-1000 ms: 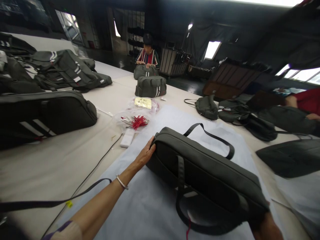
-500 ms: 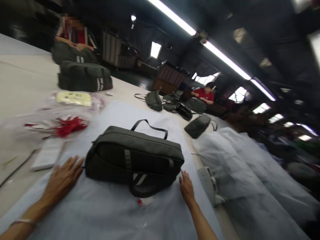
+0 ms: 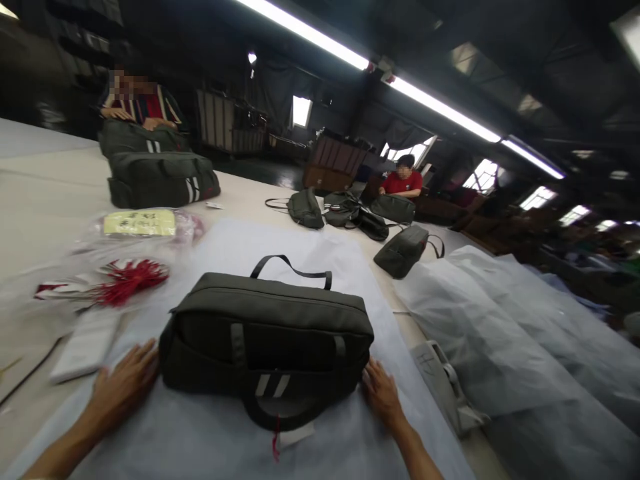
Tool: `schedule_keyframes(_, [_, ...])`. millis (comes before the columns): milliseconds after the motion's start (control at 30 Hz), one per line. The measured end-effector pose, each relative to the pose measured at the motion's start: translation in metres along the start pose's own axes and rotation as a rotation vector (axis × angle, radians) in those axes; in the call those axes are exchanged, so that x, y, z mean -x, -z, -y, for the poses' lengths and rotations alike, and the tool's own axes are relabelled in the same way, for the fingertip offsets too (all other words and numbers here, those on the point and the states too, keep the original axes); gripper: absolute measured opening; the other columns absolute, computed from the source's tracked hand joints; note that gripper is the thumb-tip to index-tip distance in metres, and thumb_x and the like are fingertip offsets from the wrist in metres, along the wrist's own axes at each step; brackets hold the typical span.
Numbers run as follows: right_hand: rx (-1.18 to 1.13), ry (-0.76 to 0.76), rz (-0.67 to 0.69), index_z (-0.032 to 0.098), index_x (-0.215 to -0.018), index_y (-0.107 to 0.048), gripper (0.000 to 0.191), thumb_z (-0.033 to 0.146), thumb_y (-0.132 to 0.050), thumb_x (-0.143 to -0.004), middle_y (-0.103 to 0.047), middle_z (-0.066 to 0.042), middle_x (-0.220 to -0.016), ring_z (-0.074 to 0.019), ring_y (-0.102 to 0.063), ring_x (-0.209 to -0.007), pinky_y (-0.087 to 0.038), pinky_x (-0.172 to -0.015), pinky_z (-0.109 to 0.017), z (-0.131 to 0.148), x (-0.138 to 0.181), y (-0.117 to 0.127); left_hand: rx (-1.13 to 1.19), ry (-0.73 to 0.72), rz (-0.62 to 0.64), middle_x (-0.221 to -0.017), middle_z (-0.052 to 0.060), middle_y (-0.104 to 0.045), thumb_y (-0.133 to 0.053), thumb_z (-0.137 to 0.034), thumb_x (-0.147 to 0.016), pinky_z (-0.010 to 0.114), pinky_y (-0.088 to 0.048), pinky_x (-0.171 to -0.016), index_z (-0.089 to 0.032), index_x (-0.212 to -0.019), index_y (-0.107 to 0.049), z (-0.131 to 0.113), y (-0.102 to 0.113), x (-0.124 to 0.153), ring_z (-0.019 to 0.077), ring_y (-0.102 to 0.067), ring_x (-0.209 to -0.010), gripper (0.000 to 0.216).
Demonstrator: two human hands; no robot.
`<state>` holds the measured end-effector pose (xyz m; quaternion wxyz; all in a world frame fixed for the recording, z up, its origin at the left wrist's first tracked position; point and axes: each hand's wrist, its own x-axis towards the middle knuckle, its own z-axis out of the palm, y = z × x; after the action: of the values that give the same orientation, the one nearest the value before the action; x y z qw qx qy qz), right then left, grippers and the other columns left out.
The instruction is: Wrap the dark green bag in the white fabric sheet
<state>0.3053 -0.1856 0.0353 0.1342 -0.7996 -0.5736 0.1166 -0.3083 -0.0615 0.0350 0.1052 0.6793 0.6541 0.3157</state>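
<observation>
A dark green duffel bag (image 3: 280, 307) rests on a pale plastic sheet (image 3: 200, 440) right in front of me. It has two handles, a pair of white stripes on the near side, and a white tag (image 3: 296, 435) with a red string below the near handle. My left hand (image 3: 125, 380) lies open, palm down, at the bag's left end, its fingertips close to or touching it. At the right end, my right hand (image 3: 383, 392) is open with fingers stretched against the lower corner. Neither hand grasps anything.
Left are a clear bag with red strings (image 3: 133, 281), a yellow-labelled packet (image 3: 140, 223) and a white box (image 3: 87, 343). More green bags (image 3: 163, 180) stand farther back, near two people. On the right lie a grey tape dispenser-like device (image 3: 443, 387) and plastic sheeting (image 3: 500, 327).
My right hand has come up against the bag's right end, and my left hand sits closer to its left end. The view has tilted up, so everything appears lower.
</observation>
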Motion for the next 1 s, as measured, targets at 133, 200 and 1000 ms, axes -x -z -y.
schedule_keyframes(133, [-0.329,-0.090,-0.254,0.013,-0.126,-0.064,0.069,0.061,-0.033,-0.087,-0.064,-0.017,-0.133,-0.0334,-0.055,-0.129,-0.041,-0.111,-0.049,0.034,-0.025,0.079,0.092,0.098,-0.221,-0.127,0.008,-0.065,-0.039,-0.053,-0.085,0.053,-0.046,-0.109,-0.027,-0.120,-0.057,-0.038,0.035,-0.006,0.0325,-0.062,-0.117,0.047])
schedule_keyframes(200, [-0.357,-0.083,-0.261,0.014,-0.121,-0.066,0.069,0.065,-0.034,-0.086,-0.066,-0.016,-0.129,-0.0330,-0.057,-0.125,-0.043,-0.108,-0.045,0.071,-0.045,0.125,0.130,0.132,-0.276,-0.126,0.004,-0.064,-0.040,-0.053,-0.088,0.049,-0.049,-0.108,-0.028,-0.122,-0.057,-0.063,0.052,-0.007,0.0292,-0.064,-0.111,0.045])
schedule_keyframes(1000, [-0.360,0.182,0.170,0.024,-0.074,-0.071,0.047,0.067,-0.054,-0.081,-0.072,-0.001,-0.078,-0.0271,-0.063,-0.090,-0.046,-0.081,-0.034,0.226,-0.104,0.153,0.605,0.290,0.151,-0.158,0.018,-0.035,-0.049,-0.073,-0.080,0.052,-0.024,-0.123,-0.015,-0.150,-0.033,-0.114,0.044,0.016,0.0339,-0.032,-0.147,0.092])
